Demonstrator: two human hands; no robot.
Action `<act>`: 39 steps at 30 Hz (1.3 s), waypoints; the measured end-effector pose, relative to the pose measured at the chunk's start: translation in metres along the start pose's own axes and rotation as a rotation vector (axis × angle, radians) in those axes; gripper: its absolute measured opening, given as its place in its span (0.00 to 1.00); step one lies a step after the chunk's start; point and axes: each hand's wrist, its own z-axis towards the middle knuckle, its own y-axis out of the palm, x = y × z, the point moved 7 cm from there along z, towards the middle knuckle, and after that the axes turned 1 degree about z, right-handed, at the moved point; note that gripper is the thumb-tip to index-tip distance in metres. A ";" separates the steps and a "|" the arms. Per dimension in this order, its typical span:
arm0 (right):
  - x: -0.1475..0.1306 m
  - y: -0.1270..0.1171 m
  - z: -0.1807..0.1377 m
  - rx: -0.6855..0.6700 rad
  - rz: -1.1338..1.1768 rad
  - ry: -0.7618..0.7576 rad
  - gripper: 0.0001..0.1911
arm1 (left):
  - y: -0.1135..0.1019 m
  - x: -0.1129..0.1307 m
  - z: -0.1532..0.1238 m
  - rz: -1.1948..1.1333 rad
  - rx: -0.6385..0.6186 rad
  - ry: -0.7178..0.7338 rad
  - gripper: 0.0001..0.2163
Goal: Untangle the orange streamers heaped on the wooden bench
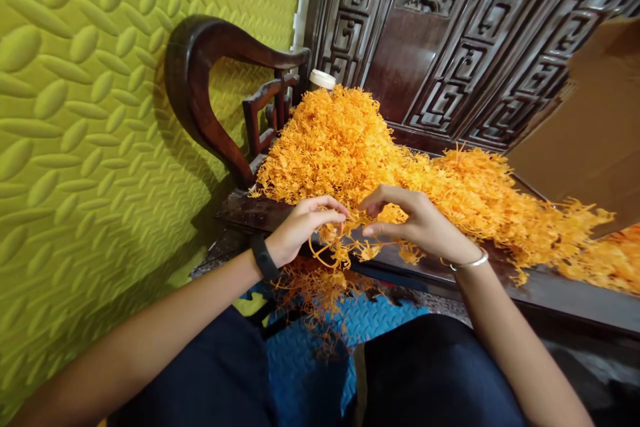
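Observation:
My left hand [303,225], with a black band at its wrist, pinches an orange plastic sprig [341,255] between thumb and fingertips. The sprig has thin curling stems and small branching tips, and it dangles over the front edge of a dark wooden bench [255,211]. Just to the right, my right hand [407,215], wearing a silver bangle, is curved with thumb and fingers apart. Orange shows through that gap, and I see nothing gripped there. Behind both hands a large heap of similar orange sprigs [340,147] spreads along the seat.
A curved wooden armrest [193,80] rises at the left, before a yellow-green textured foam wall [75,147]. The carved backrest [400,60] stands behind the heap, beside a white-lidded container [323,80]. Cardboard [590,127] leans at right. More sprigs [315,293] hang below, above blue matting [385,317].

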 end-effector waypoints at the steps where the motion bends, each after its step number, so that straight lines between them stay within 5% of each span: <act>1: -0.003 0.003 0.000 -0.015 -0.016 -0.036 0.12 | 0.000 -0.001 0.000 -0.013 -0.006 -0.007 0.04; 8: -0.004 0.010 0.002 0.026 0.101 -0.089 0.07 | 0.004 0.001 -0.003 -0.062 -0.052 -0.043 0.13; 14: -0.007 0.009 0.002 0.138 0.218 -0.066 0.06 | 0.013 0.014 -0.009 0.091 -0.068 0.134 0.19; 22: -0.008 0.011 0.005 0.252 0.357 -0.120 0.04 | 0.015 0.014 -0.011 -0.047 -0.033 0.122 0.10; 33: -0.009 0.017 0.006 0.239 0.124 -0.104 0.03 | 0.001 0.006 -0.006 -0.033 0.073 0.056 0.12; 39: -0.010 0.016 0.008 0.206 -0.058 -0.121 0.02 | 0.006 0.014 -0.006 0.025 -0.015 0.146 0.16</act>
